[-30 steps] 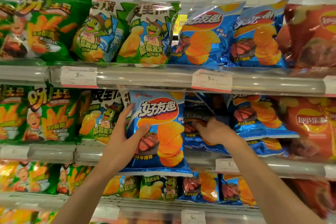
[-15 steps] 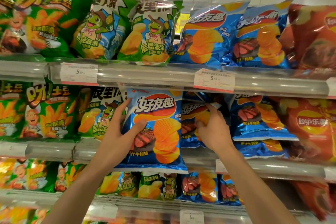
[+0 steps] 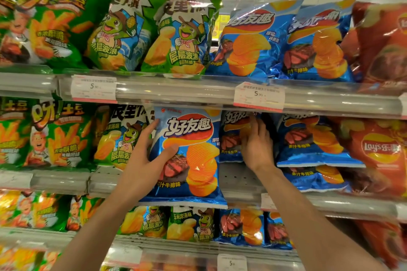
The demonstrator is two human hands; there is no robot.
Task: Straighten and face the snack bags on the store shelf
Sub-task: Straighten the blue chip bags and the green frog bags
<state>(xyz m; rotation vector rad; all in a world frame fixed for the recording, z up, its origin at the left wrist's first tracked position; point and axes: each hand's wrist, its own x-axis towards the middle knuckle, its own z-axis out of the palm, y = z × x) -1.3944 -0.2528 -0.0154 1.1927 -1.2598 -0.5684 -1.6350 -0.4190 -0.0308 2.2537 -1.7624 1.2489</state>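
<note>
My left hand [image 3: 144, 160] grips a blue steak-flavour chip bag [image 3: 193, 156] by its left edge, thumb on the front. The bag hangs upright, label facing me, in front of the middle shelf [image 3: 240, 185]. My right hand [image 3: 256, 143] reaches into the shelf and presses on a second blue chip bag [image 3: 230, 136] standing further back, fingers spread over its front. More blue bags [image 3: 308, 138] stand to the right, one lying flat [image 3: 317, 177] beneath them.
Green turtle-print bags [image 3: 119, 136] and green fries bags [image 3: 59, 136] fill the shelf's left side, red Lay's bags [image 3: 378, 152] the right. The upper shelf [image 3: 176, 90] carries price tags [image 3: 258, 95]; a lower shelf [image 3: 176, 246] holds more bags.
My left hand lifted the held blue bag slightly up and toward the shelf. My right hand rose from low on the rear bag and pushed it upright, deeper in.
</note>
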